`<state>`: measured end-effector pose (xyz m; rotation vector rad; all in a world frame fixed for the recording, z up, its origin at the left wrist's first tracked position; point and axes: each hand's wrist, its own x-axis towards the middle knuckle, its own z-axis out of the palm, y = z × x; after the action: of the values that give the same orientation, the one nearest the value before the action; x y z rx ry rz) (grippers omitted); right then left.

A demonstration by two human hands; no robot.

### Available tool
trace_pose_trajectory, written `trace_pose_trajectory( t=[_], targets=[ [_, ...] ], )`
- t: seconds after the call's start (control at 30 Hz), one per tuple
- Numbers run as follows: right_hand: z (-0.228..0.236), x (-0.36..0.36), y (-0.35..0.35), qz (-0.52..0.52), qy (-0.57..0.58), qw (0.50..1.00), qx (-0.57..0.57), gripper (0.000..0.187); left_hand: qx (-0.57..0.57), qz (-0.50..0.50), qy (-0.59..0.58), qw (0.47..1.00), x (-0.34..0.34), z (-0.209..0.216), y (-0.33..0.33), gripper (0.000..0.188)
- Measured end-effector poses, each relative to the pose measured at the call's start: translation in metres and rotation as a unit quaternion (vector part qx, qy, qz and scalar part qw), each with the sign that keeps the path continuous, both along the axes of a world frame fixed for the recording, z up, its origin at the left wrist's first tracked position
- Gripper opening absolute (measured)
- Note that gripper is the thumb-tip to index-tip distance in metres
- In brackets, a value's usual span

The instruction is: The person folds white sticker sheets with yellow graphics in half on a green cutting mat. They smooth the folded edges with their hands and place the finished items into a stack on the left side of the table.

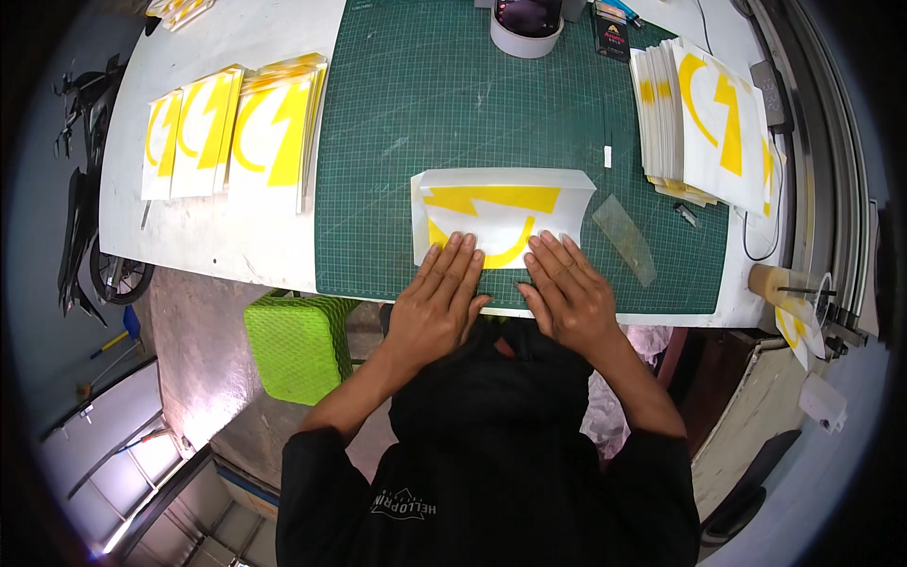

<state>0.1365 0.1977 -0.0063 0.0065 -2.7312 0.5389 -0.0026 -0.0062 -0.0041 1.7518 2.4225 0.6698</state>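
A white sheet with a yellow bolt and arc design [501, 198] lies sideways on the green cutting mat [406, 104]. Its far edge and sides carry a pale, translucent margin that curls up slightly. Flat on the sheet's near left part rest the fingers of my left hand [436, 295], thumb pointing inward. My right hand [574, 298] presses its near right corner the same way, fingers stretched out. Neither hand grips anything. Just right of the sheet is a clear, scuffed plastic piece [625, 240], apart from my right hand.
Stacks of similar yellow-printed sheets stand at the left [274, 123] and the right [713, 123]. A tape roll [525, 40] and a small dark box [610, 33] sit at the far edge. Below the table's left side is a green crate [298, 345].
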Motion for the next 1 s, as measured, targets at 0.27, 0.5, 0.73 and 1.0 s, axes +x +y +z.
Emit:
trace_pose_trajectory(
  t=[0.27, 0.5, 0.73, 1.0],
  targets=[
    [0.001, -0.001, -0.01, -0.014, -0.018, 1.0, 0.005, 0.042, -0.064, 0.076, 0.009, 0.995, 0.028, 0.01, 0.015, 0.065],
    [0.003, 0.003, -0.014, -0.025, -0.039, 0.999, 0.015, 0.042, -0.055, 0.097, -0.003, 0.994, 0.041, 0.003, 0.024, 0.078],
    [0.006, 0.0, -0.014, -0.026, -0.03, 0.999, 0.0, 0.039, -0.038, 0.094, -0.008, 0.995, 0.039, -0.004, 0.019, 0.073],
    [0.009, -0.012, -0.025, -0.084, -0.016, 0.996, 0.002, 0.038, -0.024, 0.134, -0.007, 0.991, 0.035, 0.0, 0.022, 0.064]
  ],
)
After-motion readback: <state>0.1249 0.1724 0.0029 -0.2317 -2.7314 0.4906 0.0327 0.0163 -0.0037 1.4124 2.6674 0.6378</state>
